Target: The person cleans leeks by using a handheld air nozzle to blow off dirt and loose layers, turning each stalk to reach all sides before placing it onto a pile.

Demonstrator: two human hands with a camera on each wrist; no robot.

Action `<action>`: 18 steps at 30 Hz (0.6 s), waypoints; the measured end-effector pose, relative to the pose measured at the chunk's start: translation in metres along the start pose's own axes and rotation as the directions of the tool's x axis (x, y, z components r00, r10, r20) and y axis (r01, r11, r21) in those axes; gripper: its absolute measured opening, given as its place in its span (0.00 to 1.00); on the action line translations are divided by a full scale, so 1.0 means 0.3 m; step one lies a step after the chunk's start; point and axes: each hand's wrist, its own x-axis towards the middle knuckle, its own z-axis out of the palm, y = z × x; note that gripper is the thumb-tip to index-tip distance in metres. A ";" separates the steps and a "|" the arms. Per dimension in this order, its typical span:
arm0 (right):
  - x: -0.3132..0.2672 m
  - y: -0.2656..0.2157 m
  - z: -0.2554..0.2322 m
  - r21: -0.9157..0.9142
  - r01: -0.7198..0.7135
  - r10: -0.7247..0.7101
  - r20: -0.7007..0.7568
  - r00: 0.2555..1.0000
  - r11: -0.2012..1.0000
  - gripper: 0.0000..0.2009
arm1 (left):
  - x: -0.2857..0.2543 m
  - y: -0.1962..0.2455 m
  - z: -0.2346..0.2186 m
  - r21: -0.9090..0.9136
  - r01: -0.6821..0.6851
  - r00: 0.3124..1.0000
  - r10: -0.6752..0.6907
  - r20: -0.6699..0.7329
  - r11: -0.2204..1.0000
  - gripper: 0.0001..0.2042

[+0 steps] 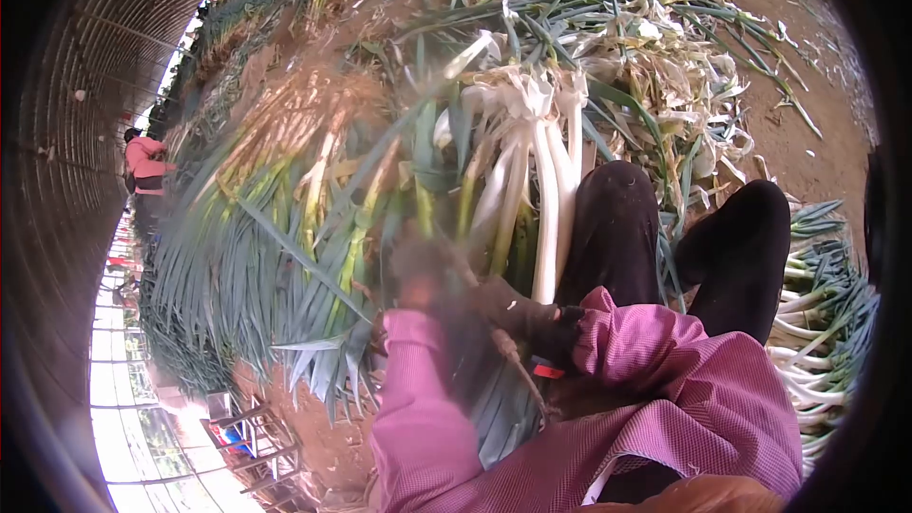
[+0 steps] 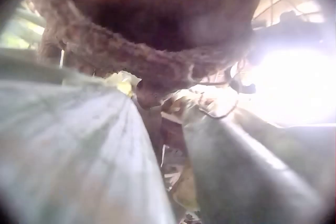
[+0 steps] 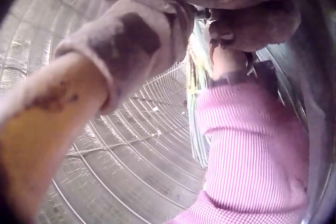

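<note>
Both hands meet over long green leaves between the person's body and a pile of leeks (image 1: pixel 546 199) with thick white shafts. The left hand (image 1: pixel 423 271) is blurred in the head view; the left wrist view has broad leek leaves (image 2: pixel 79 145) just below its dark glove. Close to its right is the right hand (image 1: pixel 518 309) in a dark, dirty glove, with a thin brown twisted strand (image 1: pixel 506 347) running beside its fingertips. In the right wrist view, a bare thumb (image 3: pixel 47 108) sticks out of the cut glove and the gloved fingers (image 3: pixel 257 27) bend. I cannot tell what either hand grips.
Leafy leeks (image 1: pixel 275 256) lie heaped to the left. Peeled skins (image 1: pixel 665 66) litter the soil ahead. Trimmed leeks (image 1: pixel 807 351) are stacked at the right, beyond the person's dark-clad knee (image 1: pixel 617 209). Another person (image 1: pixel 147 166) stands far left near the ribbed greenhouse wall (image 1: pixel 66 152).
</note>
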 end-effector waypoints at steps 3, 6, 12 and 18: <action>0.003 0.011 0.000 0.127 -0.117 0.118 -0.001 0.993 0.985 0.12 | 0.047 0.054 -0.040 -0.085 0.167 0.973 -0.150 0.177 0.982 0.18; 0.002 0.011 0.000 0.244 -0.139 0.154 -0.042 0.987 0.960 0.15 | 0.032 0.088 -0.116 -0.184 0.237 0.942 -0.179 0.284 0.954 0.16; 0.036 0.076 0.023 0.172 -0.043 0.069 -0.144 0.987 0.984 0.19 | -0.086 0.024 -0.072 -0.106 -0.020 0.997 0.028 0.077 0.994 0.16; 0.027 0.083 0.011 0.222 -0.002 0.028 -0.116 0.993 0.975 0.16 | -0.210 0.001 -0.070 -0.106 -0.115 0.993 0.118 0.025 0.988 0.17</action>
